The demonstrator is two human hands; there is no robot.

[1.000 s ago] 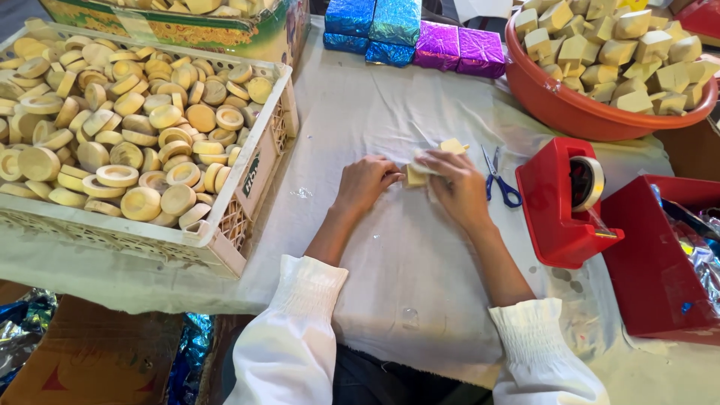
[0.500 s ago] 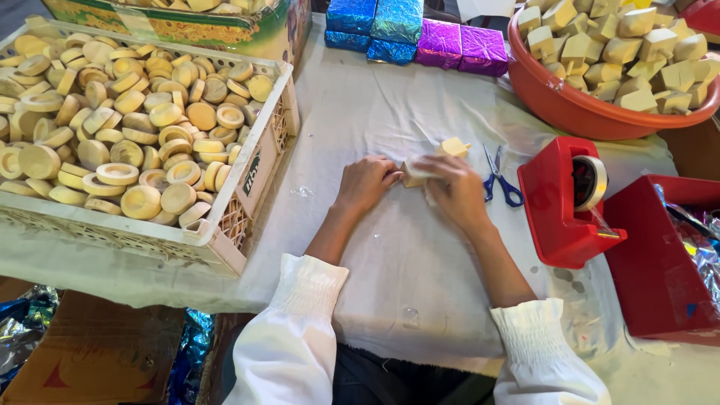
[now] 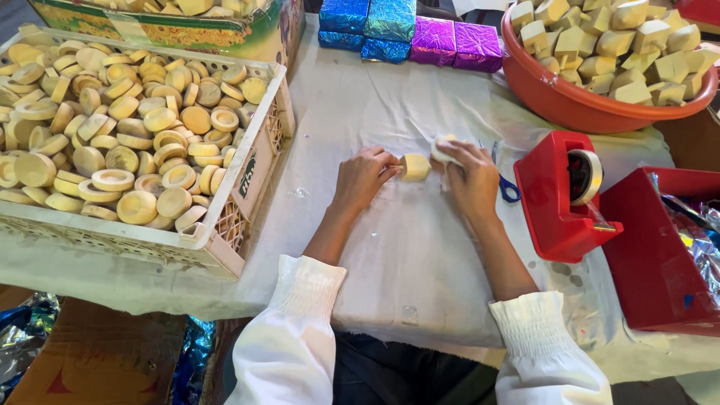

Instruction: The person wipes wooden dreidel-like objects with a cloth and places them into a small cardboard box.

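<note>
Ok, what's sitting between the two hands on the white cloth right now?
In the head view, a pale yellow block lies between the left hand and the right hand. The left fingertips touch it; the right hand holds a rounded pale piece.

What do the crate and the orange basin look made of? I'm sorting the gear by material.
The crate looks like moulded plastic: cream, matte, with lattice walls. The orange basin also looks like plastic, going by its smooth, slightly glossy wall and rolled rim. Neither can be confirmed from a picture alone.
</note>
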